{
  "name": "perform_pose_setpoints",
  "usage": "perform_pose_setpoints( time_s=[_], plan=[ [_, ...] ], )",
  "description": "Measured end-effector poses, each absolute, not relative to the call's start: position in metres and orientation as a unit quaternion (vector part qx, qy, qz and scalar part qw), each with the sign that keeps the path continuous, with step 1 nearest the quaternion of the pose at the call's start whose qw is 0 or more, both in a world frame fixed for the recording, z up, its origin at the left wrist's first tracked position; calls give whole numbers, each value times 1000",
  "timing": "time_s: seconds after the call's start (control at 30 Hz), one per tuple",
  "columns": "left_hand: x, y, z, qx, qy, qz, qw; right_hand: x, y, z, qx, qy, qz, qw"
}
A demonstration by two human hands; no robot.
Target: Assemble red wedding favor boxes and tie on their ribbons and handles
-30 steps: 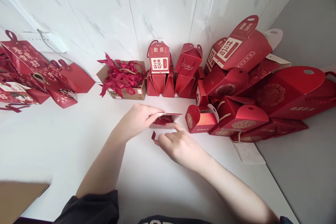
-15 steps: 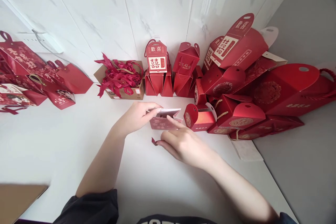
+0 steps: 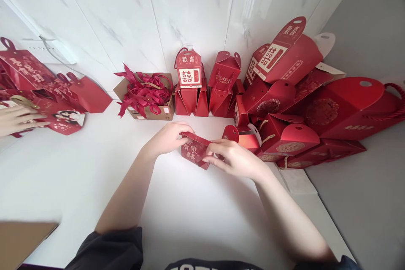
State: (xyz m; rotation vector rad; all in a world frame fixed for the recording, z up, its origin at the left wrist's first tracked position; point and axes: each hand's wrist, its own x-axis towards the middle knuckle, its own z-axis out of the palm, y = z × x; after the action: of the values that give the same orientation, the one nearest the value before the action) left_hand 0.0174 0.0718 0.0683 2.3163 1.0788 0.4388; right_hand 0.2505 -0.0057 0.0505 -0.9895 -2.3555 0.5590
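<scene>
Showing, nearest the body, white tabletop [image 3: 190,215], with a brown cardboard piece [image 3: 25,242] at the lower left. Holding the small red box [image 3: 192,150] just beyond, between both hands: gripping its upper left corner with thumb and fingers of the left hand [image 3: 169,137], pinching its right side with the right hand [image 3: 232,156]. Displaying pale lettering on the near panel, but not revealing any contact or gap beneath the base. Probably calling for light, even pressure here: steadying with the left, squaring the right side with fingertips only, sparing the card from creases. Also needing some care beside the red boxes [image 3: 284,137] piled at the right. Showing at far left another person's hand [image 3: 19,119] over a photo-printed bag [image 3: 66,119], with touch hard to tell. Showing farther back a carton [image 3: 161,114] of magenta ribbons [image 3: 145,93] and, behind, a tiled wall [image 3: 190,4].
</scene>
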Motion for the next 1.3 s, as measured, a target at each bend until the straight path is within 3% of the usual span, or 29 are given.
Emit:
perform_pose_setpoints(
  time_s=[0.23,0.43,0.83,0.97,1.3],
  plan=[
    [18,72,59,852,450,201,179,242,-10,51,-316,-847,304,301],
    [24,67,66,809,371,228,396,238,-7,45,-331,-818,353,312],
    [38,54,73,767,348,173,510,239,4,33,-369,-779,370,347],
    [38,53,74,782,349,154,493,241,9,28,-423,-766,342,342],
    [35,58,68,850,388,130,330,260,13,37,-545,-685,256,411]
  ],
)
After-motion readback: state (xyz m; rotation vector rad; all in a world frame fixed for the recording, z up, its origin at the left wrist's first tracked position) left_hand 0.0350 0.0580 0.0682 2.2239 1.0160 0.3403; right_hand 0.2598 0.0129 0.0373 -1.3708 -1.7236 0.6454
